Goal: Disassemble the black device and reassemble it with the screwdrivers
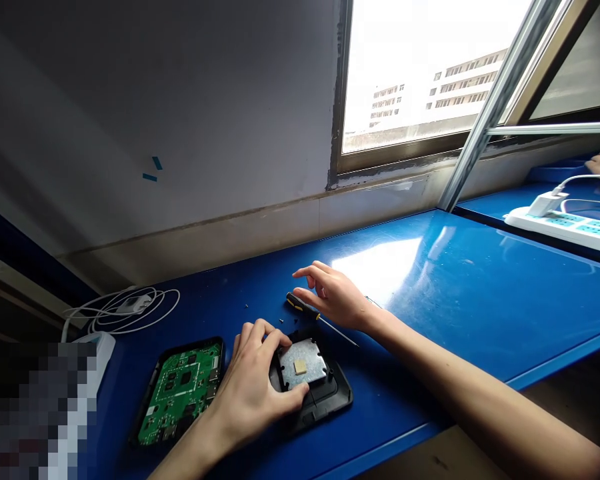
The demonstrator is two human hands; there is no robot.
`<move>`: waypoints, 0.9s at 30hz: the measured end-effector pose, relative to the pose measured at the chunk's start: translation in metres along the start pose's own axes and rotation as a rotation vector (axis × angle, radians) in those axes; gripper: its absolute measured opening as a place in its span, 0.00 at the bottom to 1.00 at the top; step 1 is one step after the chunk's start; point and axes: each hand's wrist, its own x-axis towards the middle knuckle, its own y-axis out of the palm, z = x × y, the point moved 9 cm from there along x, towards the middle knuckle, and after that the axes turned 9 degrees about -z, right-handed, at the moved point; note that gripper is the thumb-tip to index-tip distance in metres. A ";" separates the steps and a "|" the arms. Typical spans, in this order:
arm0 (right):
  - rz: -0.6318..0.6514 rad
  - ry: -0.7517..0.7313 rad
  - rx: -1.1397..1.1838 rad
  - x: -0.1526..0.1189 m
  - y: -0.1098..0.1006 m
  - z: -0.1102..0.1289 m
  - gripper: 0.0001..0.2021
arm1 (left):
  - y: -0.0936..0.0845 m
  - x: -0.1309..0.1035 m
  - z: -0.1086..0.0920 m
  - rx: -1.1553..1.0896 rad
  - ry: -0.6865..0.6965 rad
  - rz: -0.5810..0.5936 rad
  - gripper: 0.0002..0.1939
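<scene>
Left hand (pixel 247 377) gripped metal plate (pixel 313 363) by its edges | right hand (pixel 336 295) hung half-open, empty, beside screwdriver (pixel 337 331) | low sweep risked scattering loose screws (pixel 281 321)

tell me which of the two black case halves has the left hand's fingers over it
The right case half, where the left hand spans a silvery metal plate; the left case half holds a green circuit board.

No readable text, label, brand, number or sign is visible.
</scene>
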 end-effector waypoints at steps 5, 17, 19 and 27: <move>0.071 0.045 -0.065 -0.001 0.007 -0.003 0.15 | 0.004 -0.003 0.004 0.008 -0.063 0.048 0.16; 0.201 0.164 -0.181 -0.007 0.017 -0.010 0.17 | 0.009 -0.004 0.006 -0.046 -0.184 0.169 0.16; 0.221 0.180 -0.184 -0.007 0.019 -0.010 0.18 | 0.009 -0.005 0.005 -0.045 -0.205 0.184 0.16; 0.269 0.215 -0.188 -0.009 0.030 -0.011 0.19 | 0.009 -0.005 0.003 -0.067 -0.213 0.204 0.15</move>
